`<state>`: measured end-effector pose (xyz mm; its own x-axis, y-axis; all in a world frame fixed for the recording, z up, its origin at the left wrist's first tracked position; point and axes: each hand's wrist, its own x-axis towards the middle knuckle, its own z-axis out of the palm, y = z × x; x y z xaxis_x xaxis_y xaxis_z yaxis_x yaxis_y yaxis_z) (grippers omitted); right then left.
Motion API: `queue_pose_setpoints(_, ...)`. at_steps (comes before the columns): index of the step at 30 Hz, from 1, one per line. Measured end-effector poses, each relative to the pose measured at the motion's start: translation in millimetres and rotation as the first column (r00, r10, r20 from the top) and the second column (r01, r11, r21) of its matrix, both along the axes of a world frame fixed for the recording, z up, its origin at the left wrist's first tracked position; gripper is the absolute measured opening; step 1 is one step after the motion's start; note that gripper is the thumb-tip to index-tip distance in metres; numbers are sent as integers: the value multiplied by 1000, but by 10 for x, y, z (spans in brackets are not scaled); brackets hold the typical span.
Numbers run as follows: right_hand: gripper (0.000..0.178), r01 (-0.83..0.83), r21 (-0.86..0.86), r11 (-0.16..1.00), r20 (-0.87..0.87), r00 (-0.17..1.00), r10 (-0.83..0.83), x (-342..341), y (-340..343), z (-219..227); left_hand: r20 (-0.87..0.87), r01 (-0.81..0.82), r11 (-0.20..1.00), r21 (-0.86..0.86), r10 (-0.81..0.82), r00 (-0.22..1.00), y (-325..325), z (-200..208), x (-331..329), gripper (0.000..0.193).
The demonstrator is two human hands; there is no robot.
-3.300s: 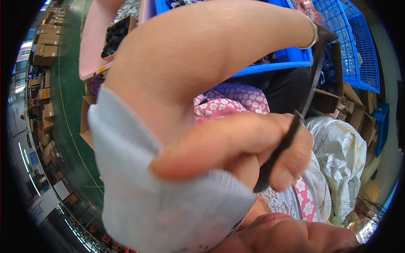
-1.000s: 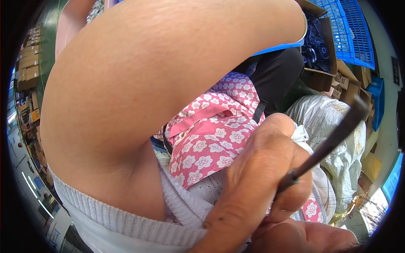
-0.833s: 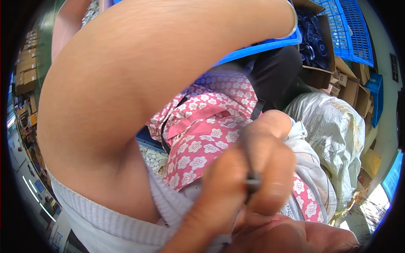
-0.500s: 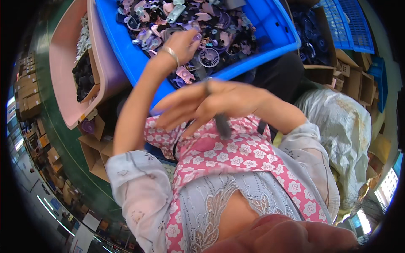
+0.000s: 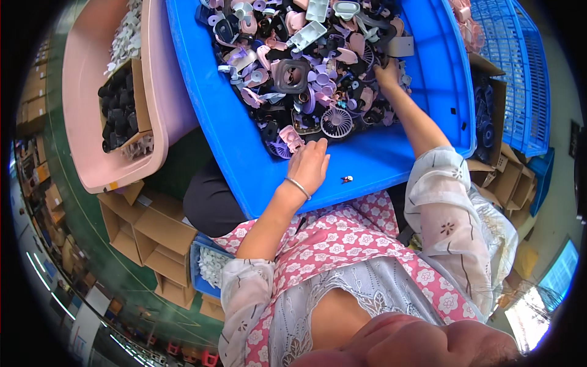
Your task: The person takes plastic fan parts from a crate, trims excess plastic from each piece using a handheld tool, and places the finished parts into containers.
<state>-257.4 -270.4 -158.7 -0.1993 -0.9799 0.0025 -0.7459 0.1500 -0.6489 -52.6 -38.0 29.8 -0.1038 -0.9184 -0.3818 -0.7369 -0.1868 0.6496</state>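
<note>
Left hand: is laid at the near edge of the heap, the left grip (image 5: 309, 165) being kept palm down with fingers close together; whether anything is pinched cannot be told.
Pink part (image 5: 290, 139): is found just beyond the left grip and a little to its left, touching or just beside the fingers; its long axis is slanted from far left to near right. The left hand is nearer to it, the right well apart.
Right hand: is reached into the heap's right side, the right grip (image 5: 386, 74) being partly hidden among parts; whether it is spread or pressed together cannot be told.
Pale box (image 5: 400, 46): is seen just beyond the right grip, slightly to the right.
Round grille (image 5: 336, 123): is placed between the hands, beyond and right of the left grip, which is nearer.
Blue bin (image 5: 379, 156): is filled with mixed plastic parts (image 5: 321, 76); a tiny piece (image 5: 347, 179) is left apart on its bare near side.
Pink tub (image 5: 76, 122): is stood to the left, well apart from both hands.
</note>
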Motion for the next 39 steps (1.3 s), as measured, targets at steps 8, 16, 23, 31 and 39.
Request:
queue_pose_setpoints(8, 29, -333, 367, 869, 232, 937, 261, 96, 380, 903, 33, -74, 987, -143, 80, 996, 8, -122, 141, 25)
queue_pose_setpoints(16, 18, -530, 171, 831, 910, 409, 74, 182, 1363, 2445, -836, -368, 887, 280, 414, 360, -354, 345, -24, 60)
queue_pose_setpoints(23, 21, -460, -381, 802, 38, 859, 510, 642, 1699, 2165, -644, -573, 793, 207, 551, 530, -192, -439, 81, 51)
queue_pose_setpoints(31, 20, -592, -645, 483, -291, 775, 561, 605, 1729, 2670, -700, -585, 776, -237, 281, 656, -174, 122, 80, 66)
queue_pose_setpoints(39, 20, -941, 161, 299, -332, 234, 914, 44, 1984, 2737, -413, -461, 866, -195, 354, 839, 343, -93, 475, 26)
